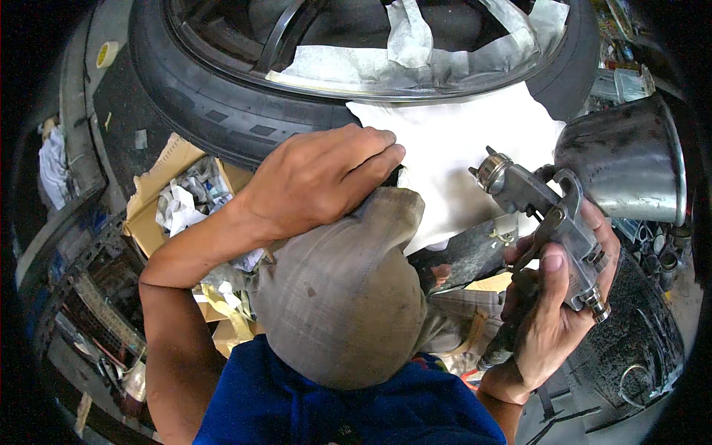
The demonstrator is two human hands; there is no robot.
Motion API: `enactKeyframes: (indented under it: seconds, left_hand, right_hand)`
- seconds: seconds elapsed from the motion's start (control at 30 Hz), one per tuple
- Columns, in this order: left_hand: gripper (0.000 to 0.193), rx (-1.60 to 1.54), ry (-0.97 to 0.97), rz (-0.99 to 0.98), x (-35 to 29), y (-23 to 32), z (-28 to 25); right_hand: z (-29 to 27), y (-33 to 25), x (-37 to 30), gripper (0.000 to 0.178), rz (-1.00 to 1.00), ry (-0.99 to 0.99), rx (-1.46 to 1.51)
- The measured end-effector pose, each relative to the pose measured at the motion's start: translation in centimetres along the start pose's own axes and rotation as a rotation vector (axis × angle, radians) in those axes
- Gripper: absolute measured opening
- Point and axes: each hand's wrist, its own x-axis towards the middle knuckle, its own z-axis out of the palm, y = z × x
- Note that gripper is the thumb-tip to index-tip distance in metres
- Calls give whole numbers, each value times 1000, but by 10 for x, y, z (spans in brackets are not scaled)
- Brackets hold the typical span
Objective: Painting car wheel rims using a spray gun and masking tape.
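In my right hand (pixel 552 304) is a metal spray gun (pixel 549 215), its fingers wrapped round the handle and body. The nozzle points up and left, toward a white paper sheet (pixel 475 156). A dark, scuffed metal cup (pixel 619 163) is attached at the gun's right side. My left hand (pixel 326 174) is closed, with its thumb and finger pinched at the sheet's left edge. This sheet lies against the black tire (pixel 200 104), beneath the rim of a dark wheel. Grey-white masking paper (pixel 348 67) covers part of the wheel's rim and spokes. A grey smudge shows on the sheet by the nozzle.
My bent knee (pixel 334 297) in grey-brown trousers stands between my arms. On the left is an open cardboard box (pixel 159 193) with crumpled paper. A tape roll (pixel 107 54) lies at the far left. Small containers (pixel 667 267) stand at right, near a black panel (pixel 630 341).
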Motion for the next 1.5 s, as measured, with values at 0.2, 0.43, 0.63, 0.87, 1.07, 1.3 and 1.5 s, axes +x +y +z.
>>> enactKeyframes:
  seconds: [0.2,0.43,0.63,0.87,1.07,1.3,1.5]
  left_hand:
    - [45,-9,15,7,-1,0,2]
    - [41,-82,10,-21,0,-1,-4]
    - [31,-394,5,-83,24,-6,-41]
    - [21,-1285,-681,-53,85,40,22]
    - [18,-1423,-671,10,90,72,62]
    - [11,-1427,-646,-106,89,77,69]
    - [13,-1480,-537,-77,86,79,71]
  right_hand:
    - [2,7,0,49,-87,26,49]
    - [0,1,-3,50,2,44,37]
    - [1,0,-3,49,23,57,54]
    - [-1,-11,-6,46,146,59,194]
    - [-12,4,-4,43,16,-10,34]
    - [-10,20,-1,48,-119,44,-16]
    - [-4,19,-2,49,-95,61,80]
